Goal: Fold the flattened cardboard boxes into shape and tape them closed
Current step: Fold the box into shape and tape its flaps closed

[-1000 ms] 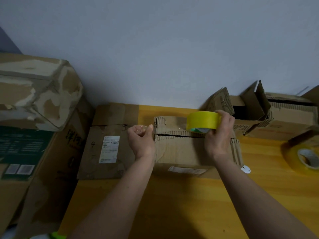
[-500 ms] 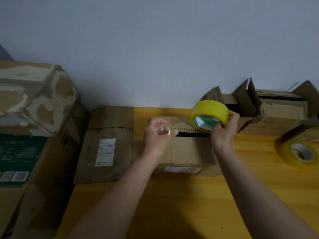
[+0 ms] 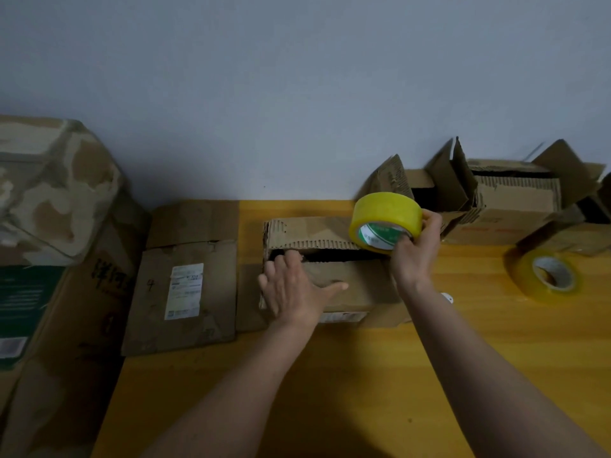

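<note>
A small worn cardboard box [image 3: 360, 285] stands in the middle of the yellow table [image 3: 330, 375], its two top flaps apart with a dark gap between them. My left hand [image 3: 294, 285] lies flat on the near flap, fingers spread and straight. My right hand [image 3: 413, 249] grips a yellow tape roll [image 3: 385, 223] held tilted above the box's right end, fingers through its core. I cannot make out a loose strip of tape.
A flattened box [image 3: 185, 285] with a white label lies left of the small box. Big cartons [image 3: 49, 226] stand stacked at the far left. Open boxes [image 3: 502, 206] line the wall at the right. A second tape roll [image 3: 545, 276] lies on the table at right.
My left hand has let go of the tape end it pinched and dropped flat onto the box's near flap. My right hand has lifted the roll and tipped it up.
</note>
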{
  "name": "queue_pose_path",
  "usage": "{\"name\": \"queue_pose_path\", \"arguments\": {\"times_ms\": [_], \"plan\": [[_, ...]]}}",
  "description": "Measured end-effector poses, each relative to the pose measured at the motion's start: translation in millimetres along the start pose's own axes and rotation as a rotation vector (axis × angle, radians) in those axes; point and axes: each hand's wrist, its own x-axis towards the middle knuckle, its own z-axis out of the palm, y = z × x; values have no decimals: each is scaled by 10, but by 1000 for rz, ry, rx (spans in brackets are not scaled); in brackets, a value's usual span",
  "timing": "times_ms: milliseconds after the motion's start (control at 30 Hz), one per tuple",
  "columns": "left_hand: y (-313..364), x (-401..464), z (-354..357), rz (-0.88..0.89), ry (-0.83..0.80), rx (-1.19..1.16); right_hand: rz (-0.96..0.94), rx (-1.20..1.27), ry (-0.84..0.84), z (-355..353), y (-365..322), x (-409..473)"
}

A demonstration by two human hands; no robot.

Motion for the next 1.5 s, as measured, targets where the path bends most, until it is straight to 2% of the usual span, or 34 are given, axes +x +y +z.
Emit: {"name": "queue_pose_path", "arguments": {"times_ms": [100,300,533,633,767,933,1000,1067,1100,1167,1233,1300,1367,1433,1500], "plan": [[19,-62,26,-37,9,63,9,7,-10,5,5,1],[-24,-97,-49,-47,-132,157,1,10,-9,-38,7,19],[-57,-285,-64,169,-55,184,8,5,-32,-59,-22,27],[10,-310,-32,242,-118,220,0,2,-39,-71,-34,7],[46,-300,23,231,-214,298,-6,15,-59,-111,-46,-7],[100,-351,29,291,-219,350,-5,74,-80,-204,-61,8],[149,-409,3,396,-184,277,10,107,-110,-234,-68,28],[257,-466,-48,457,-140,13,16,115,-146,-268,-86,66],[347,-487,-90,426,-122,-179,9,110,-162,-291,-102,86],[574,-495,-212,256,-133,-542,-5,118,-187,-343,-126,112],[781,-411,-335,120,-179,-732,-10,139,-212,-397,-145,109],[939,-293,-421,99,-144,-770,-33,150,-271,-464,-163,84],[1037,-182,-484,44,-68,-760,-60,144,-415,-568,-186,72],[1059,-101,-506,-9,24,-707,-26,141,-678,-706,-240,88],[1072,-81,-513,25,92,-638,12,81,-910,-851,-332,129]]}}
